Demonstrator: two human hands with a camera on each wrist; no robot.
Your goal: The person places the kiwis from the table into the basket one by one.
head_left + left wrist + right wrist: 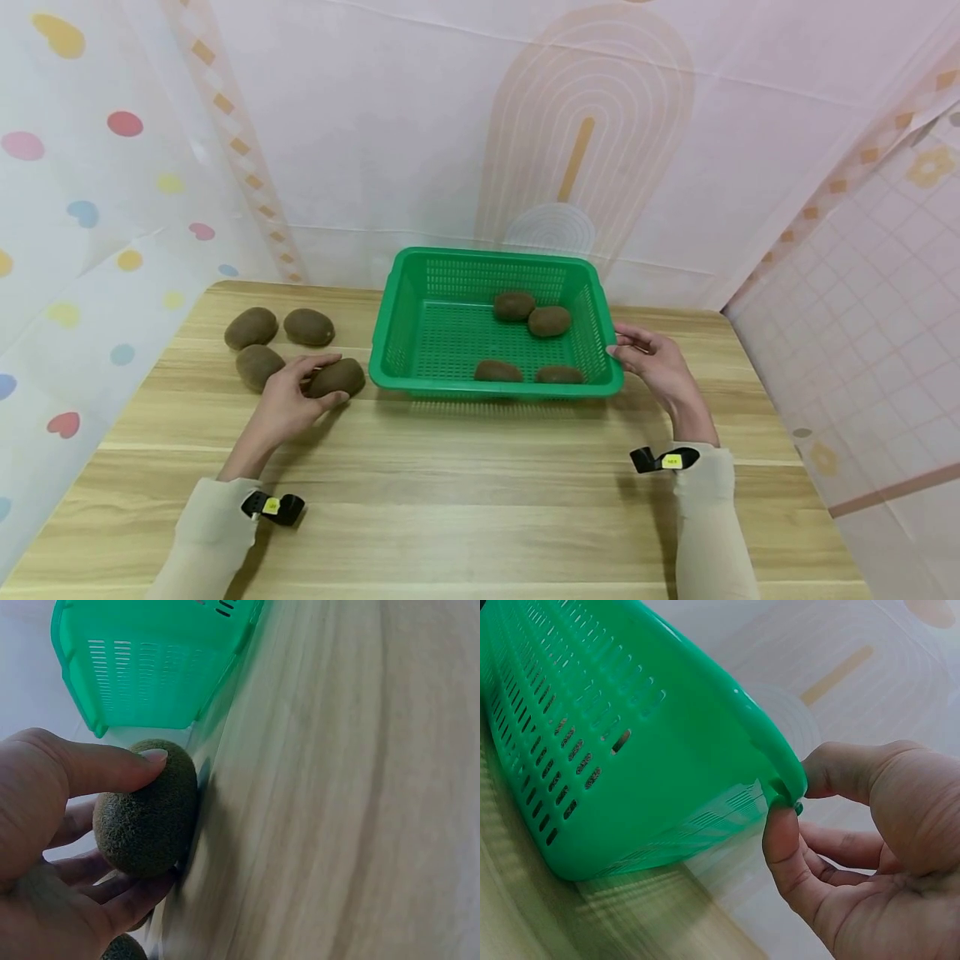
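My left hand point(292, 400) grips a brown fuzzy kiwi point(339, 379) by its sides, just left of the basket. In the left wrist view the thumb lies across this kiwi point(150, 817) and the fingers curl beneath it, close to the tabletop. A green plastic basket point(381, 333) stands in the middle, with two kiwis at its back right and two along its front wall, these partly hidden by the rim. At the basket's right end my right hand point(660, 367) pinches the rim point(784, 769) between thumb and fingers.
Three more kiwis lie on the wooden table point(450, 517) left of the basket: one at the back left point(251, 328), one beside it point(308, 327), one nearer point(258, 367). A patterned cloth wall point(375, 150) rises behind the table and along both sides.
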